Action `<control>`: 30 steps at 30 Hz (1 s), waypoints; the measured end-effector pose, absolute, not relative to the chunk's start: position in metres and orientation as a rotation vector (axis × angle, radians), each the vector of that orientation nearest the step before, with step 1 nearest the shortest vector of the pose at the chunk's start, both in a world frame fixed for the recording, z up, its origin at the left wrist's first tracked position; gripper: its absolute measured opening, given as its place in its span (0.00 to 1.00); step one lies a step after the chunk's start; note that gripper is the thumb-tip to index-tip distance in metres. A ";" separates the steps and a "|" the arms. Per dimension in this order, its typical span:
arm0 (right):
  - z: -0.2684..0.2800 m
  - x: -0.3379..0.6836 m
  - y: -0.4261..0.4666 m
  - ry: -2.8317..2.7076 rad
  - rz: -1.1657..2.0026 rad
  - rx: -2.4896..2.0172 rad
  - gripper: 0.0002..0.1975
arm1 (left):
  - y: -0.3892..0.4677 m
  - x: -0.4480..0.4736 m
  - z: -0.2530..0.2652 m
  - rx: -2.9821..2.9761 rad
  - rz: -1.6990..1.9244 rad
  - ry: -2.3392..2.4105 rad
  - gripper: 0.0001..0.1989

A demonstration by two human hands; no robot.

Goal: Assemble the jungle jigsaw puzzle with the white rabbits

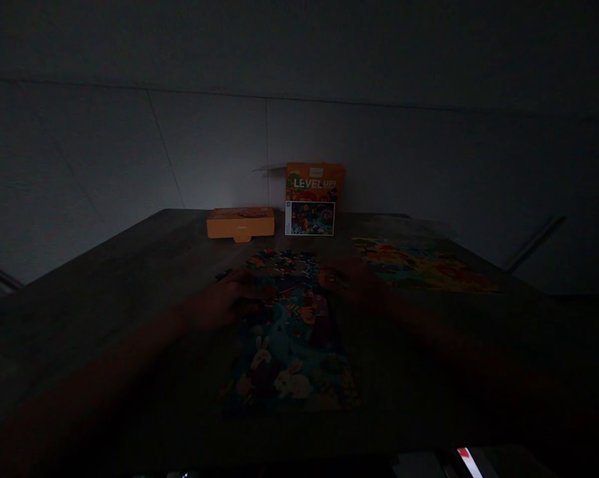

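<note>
The picture is very dark. A partly joined jigsaw puzzle (284, 345) lies on the table, with white rabbits near its lower edge. My left hand (224, 300) is at the puzzle's upper left side, thumb and fingers apart, touching or just above the pieces. On the upper right side is my right hand (354, 280), its fingers near the edge pieces; darkness hides whether they hold one. Beyond the joined part, more puzzle pieces (285, 260) lie between the hands. A small dark piece (223, 273) sits beside my left fingers.
An orange box (240, 226) lies flat at the table's back. Beside it stands an open "LEVEL UP!" box (315, 176) with a picture card (310, 219) in front. Another colourful puzzle or picture sheet (424, 265) lies on the right. A wall (220, 146) rises behind the table (130, 265).
</note>
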State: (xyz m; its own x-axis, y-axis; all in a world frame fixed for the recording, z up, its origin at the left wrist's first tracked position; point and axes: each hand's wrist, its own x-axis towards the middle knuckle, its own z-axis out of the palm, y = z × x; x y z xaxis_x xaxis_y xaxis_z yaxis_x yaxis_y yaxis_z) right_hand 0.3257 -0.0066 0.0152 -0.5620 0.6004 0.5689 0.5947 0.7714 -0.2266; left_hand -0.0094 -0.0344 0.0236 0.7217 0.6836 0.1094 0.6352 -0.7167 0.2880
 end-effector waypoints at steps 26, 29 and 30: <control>0.004 0.300 -0.030 -2.696 0.146 -0.676 0.17 | -0.016 -0.013 0.026 1.958 1.414 1.767 0.11; 0.004 0.302 -0.029 -2.683 0.149 -0.693 0.17 | -0.007 -0.023 0.022 1.939 1.389 1.848 0.11; 0.004 0.302 -0.029 -2.682 0.155 -0.699 0.17 | -0.006 -0.022 0.021 1.945 1.372 1.852 0.11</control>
State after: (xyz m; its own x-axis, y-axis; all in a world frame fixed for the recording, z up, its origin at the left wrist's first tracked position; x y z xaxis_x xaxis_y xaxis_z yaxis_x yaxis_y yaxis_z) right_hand 0.3018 -0.0293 0.0044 -0.8111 0.4906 0.3185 0.4507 0.8713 -0.1944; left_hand -0.0224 -0.0060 0.0209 -0.1635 0.8461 0.5074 0.7319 -0.2408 0.6375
